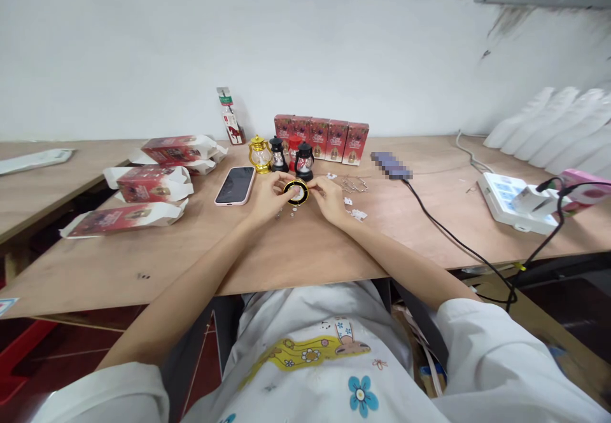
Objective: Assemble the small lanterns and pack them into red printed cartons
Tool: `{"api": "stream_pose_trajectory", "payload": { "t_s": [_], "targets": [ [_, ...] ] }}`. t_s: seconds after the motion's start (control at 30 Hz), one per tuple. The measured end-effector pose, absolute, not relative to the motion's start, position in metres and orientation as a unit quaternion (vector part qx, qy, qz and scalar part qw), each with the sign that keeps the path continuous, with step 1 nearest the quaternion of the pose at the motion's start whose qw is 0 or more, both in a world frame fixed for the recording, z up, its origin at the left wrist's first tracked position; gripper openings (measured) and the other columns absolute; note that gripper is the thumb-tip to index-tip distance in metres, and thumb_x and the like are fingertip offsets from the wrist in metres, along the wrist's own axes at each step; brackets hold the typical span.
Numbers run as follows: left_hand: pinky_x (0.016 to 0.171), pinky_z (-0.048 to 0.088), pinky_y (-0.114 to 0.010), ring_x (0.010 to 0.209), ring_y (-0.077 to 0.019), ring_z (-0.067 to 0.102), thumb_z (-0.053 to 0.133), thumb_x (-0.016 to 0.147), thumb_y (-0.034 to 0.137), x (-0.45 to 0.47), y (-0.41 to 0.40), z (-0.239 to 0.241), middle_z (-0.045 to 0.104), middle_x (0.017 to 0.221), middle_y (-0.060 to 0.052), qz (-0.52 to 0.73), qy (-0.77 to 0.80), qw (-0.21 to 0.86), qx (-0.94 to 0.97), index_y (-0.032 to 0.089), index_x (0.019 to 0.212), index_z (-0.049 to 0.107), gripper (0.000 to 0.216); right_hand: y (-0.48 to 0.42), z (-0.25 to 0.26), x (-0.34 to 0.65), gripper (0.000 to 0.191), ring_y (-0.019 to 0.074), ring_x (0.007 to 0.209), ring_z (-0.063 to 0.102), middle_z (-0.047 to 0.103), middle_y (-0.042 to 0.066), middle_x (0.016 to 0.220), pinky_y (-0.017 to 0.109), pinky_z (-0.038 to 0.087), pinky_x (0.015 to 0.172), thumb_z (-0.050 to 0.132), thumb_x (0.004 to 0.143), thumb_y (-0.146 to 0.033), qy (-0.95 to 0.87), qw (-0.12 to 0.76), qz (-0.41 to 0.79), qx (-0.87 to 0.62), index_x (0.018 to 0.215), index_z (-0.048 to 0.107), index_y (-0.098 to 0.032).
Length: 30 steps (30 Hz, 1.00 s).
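Between my hands is a small lantern (296,201), its round black underside with a gold rim and a pale middle facing me. My left hand (268,199) grips it from the left with bent fingers. On the other side, my right hand (330,200) pinches its right edge; the fingertips are partly hidden. Just behind stand a gold lantern (260,156), a red lantern (294,148) and two black ones, the nearer black lantern (304,161) close to my fingers. Several tiny button cells (293,214) lie below the held lantern.
Red boxes (329,138) stand in a row by the wall; opened boxes (153,183) lie left. A phone (235,186) rests beside my left hand. Wire pieces (354,185) and white tabs (357,214) lie right, with a cabled device (391,165) and power strip (513,200) beyond.
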<state>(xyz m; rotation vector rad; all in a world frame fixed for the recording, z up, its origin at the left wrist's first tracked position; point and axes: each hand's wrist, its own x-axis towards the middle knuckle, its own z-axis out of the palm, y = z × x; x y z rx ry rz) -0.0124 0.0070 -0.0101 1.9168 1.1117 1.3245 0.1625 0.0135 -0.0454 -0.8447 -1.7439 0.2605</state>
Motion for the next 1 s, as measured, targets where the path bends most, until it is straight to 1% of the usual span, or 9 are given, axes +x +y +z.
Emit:
{"api": "stream_pose_trajectory", "payload": {
  "t_s": [0.07, 0.17, 0.3, 0.37, 0.47, 0.57, 0.67, 0.8, 1.0],
  "targets": [
    [0.068, 0.047, -0.027, 0.081, -0.0152, 0.060, 0.069, 0.074, 0.038, -0.013, 0.005, -0.010, 0.066, 0.099, -0.005, 0.499, 0.410, 0.227, 0.729, 0.018, 0.103, 0.059, 0.037, 0.016, -0.045, 0.162, 0.016, 0.0173, 0.081, 0.062, 0.065, 0.003, 0.084, 0.029, 0.049, 0.076, 0.050, 0.082, -0.011, -0.729, 0.568, 0.123, -0.362, 0.081, 0.063, -0.021],
    [0.075, 0.046, -0.031, 0.091, -0.0181, 0.057, 0.066, 0.079, 0.037, -0.014, -0.001, -0.009, 0.062, 0.106, -0.007, 0.517, 0.395, 0.070, 0.756, 0.018, 0.110, 0.055, 0.038, 0.023, -0.042, 0.167, 0.015, 0.0158, 0.078, 0.062, 0.064, 0.001, 0.082, 0.029, 0.050, 0.075, 0.049, 0.080, -0.011, -0.696, 0.593, 0.150, -0.375, 0.080, 0.060, -0.021],
    [0.077, 0.041, -0.034, 0.086, -0.0194, 0.054, 0.054, 0.088, 0.030, -0.013, -0.011, -0.009, 0.062, 0.088, -0.006, 0.448, 0.328, -0.076, 0.828, 0.018, 0.088, 0.056, 0.013, 0.038, -0.036, 0.186, 0.009, 0.0150, 0.078, 0.062, 0.063, 0.001, 0.080, 0.028, 0.050, 0.075, 0.050, 0.080, -0.015, -0.654, 0.628, 0.168, -0.387, 0.078, 0.056, -0.021],
    [0.075, 0.039, -0.034, 0.083, -0.0194, 0.054, 0.050, 0.090, 0.029, -0.005, -0.017, -0.012, 0.064, 0.083, -0.005, 0.351, 0.292, -0.081, 0.886, 0.018, 0.083, 0.059, 0.016, 0.044, -0.034, 0.197, 0.006, 0.0152, 0.077, 0.061, 0.064, 0.001, 0.081, 0.029, 0.050, 0.075, 0.052, 0.080, -0.017, -0.642, 0.635, 0.175, -0.393, 0.078, 0.056, -0.021],
    [0.081, 0.037, -0.035, 0.096, -0.0212, 0.056, 0.048, 0.092, 0.029, 0.014, -0.027, -0.021, 0.069, 0.101, -0.007, 0.227, 0.247, -0.059, 0.940, 0.019, 0.102, 0.064, 0.022, 0.050, -0.033, 0.207, 0.003, 0.0152, 0.074, 0.060, 0.064, 0.000, 0.077, 0.029, 0.049, 0.073, 0.055, 0.078, -0.018, -0.624, 0.644, 0.195, -0.398, 0.077, 0.055, -0.021],
    [0.093, 0.035, -0.038, 0.118, -0.0226, 0.052, 0.046, 0.094, 0.030, 0.032, -0.032, -0.029, 0.061, 0.132, -0.008, 0.181, 0.224, -0.022, 0.957, 0.020, 0.128, 0.055, 0.037, 0.052, -0.034, 0.208, 0.004, 0.0149, 0.074, 0.060, 0.063, -0.001, 0.077, 0.029, 0.049, 0.072, 0.055, 0.076, -0.018, -0.625, 0.648, 0.207, -0.383, 0.077, 0.056, -0.021],
    [0.103, 0.029, -0.042, 0.132, -0.0251, 0.042, 0.045, 0.094, 0.032, 0.042, -0.031, -0.034, 0.052, 0.143, -0.009, 0.162, 0.235, -0.001, 0.958, 0.020, 0.139, 0.046, 0.047, 0.051, -0.037, 0.205, 0.004, 0.0150, 0.075, 0.061, 0.064, -0.001, 0.079, 0.029, 0.049, 0.073, 0.055, 0.076, -0.019, -0.637, 0.640, 0.207, -0.376, 0.078, 0.058, -0.021],
    [0.105, 0.026, -0.043, 0.131, -0.0244, 0.043, 0.042, 0.093, 0.028, 0.046, -0.030, -0.034, 0.056, 0.138, -0.009, 0.132, 0.230, 0.025, 0.964, 0.019, 0.131, 0.051, 0.040, 0.047, -0.038, 0.200, 0.007, 0.0152, 0.075, 0.061, 0.064, -0.001, 0.078, 0.030, 0.050, 0.074, 0.053, 0.075, -0.017, -0.639, 0.638, 0.202, -0.379, 0.079, 0.058, -0.021],
    [0.090, 0.031, -0.039, 0.105, -0.0232, 0.054, 0.051, 0.090, 0.030, 0.043, -0.033, -0.028, 0.066, 0.109, -0.008, 0.150, 0.274, 0.002, 0.950, 0.017, 0.105, 0.058, 0.022, 0.036, -0.033, 0.193, 0.005, 0.0155, 0.074, 0.061, 0.064, 0.000, 0.077, 0.030, 0.049, 0.073, 0.054, 0.076, -0.018, -0.646, 0.634, 0.203, -0.375, 0.077, 0.058, -0.021]
  ]
}}
